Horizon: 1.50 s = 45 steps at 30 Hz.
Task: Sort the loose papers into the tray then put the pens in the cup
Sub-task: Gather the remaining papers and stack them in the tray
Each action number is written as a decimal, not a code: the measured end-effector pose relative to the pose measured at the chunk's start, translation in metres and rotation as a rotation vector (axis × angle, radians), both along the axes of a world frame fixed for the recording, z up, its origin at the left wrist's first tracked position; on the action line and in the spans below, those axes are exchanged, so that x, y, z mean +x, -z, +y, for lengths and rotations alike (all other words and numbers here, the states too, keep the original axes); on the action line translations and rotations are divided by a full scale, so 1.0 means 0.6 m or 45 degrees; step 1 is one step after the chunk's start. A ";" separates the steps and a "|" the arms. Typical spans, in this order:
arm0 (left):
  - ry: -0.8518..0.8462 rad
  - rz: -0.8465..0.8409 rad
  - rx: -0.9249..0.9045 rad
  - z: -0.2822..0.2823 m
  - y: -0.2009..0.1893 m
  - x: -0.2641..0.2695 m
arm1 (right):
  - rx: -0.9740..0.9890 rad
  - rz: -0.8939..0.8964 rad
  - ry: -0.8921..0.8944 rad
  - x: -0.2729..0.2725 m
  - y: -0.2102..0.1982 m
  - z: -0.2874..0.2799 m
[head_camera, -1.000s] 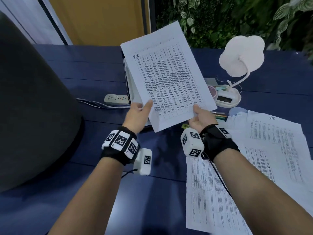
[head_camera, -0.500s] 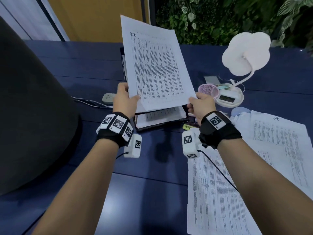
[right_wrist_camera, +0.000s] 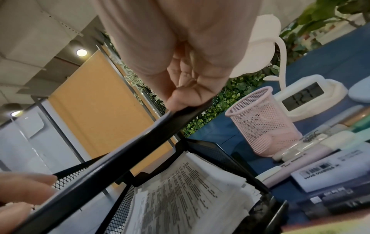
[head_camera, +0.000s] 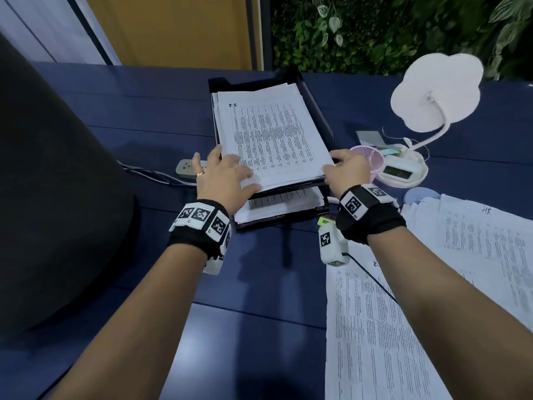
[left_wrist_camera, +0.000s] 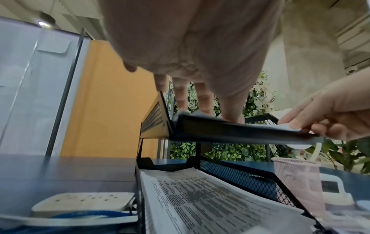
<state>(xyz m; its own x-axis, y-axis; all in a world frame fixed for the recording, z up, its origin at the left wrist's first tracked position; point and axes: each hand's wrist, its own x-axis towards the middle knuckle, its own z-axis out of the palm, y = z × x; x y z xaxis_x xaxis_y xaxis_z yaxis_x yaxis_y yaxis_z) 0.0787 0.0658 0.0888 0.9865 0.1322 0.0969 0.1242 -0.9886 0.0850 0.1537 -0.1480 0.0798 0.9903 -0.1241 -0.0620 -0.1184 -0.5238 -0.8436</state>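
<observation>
Now the left hand [head_camera: 223, 180] lies with fingers spread and nearly straight on the near left corner of the top sheet [head_camera: 274, 137], pressing it onto the stack in the upper tier of the black mesh tray [head_camera: 326, 116]. The right hand [head_camera: 347, 171] is at the near right corner, its thumb and fingers pinching the paper edge against the tray's front lip, as the left wrist view shows. A second stack of printed pages [left_wrist_camera: 200, 199] fills the lower tier. Just right of the tray stands the pink mesh cup [head_camera: 370, 160], close behind the right hand; whether anything is in it cannot be told. Pens and markers [right_wrist_camera: 312, 159] lie on the blue tabletop [head_camera: 144, 111] beside the cup's foot, partly hidden by the right wrist in the head view. Loose papers [head_camera: 476, 246] spread over the near right of the tabletop under the right forearm. Behind the cup is a white lamp [head_camera: 432, 90] with a clock in its base, and a power strip [head_camera: 187, 168] lies left of the tray, near the left hand.
</observation>
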 end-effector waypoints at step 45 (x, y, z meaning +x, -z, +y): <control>0.167 -0.003 -0.109 -0.025 0.002 0.027 | -0.554 -0.030 -0.232 -0.027 -0.009 -0.015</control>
<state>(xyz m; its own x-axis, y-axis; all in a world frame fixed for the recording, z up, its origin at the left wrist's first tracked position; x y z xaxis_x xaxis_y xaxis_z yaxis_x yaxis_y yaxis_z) 0.0951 0.0506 0.0874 0.9956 0.0099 0.0935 -0.0062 -0.9855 0.1696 0.1378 -0.1570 0.0855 0.9989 0.0425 -0.0200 0.0249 -0.8398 -0.5424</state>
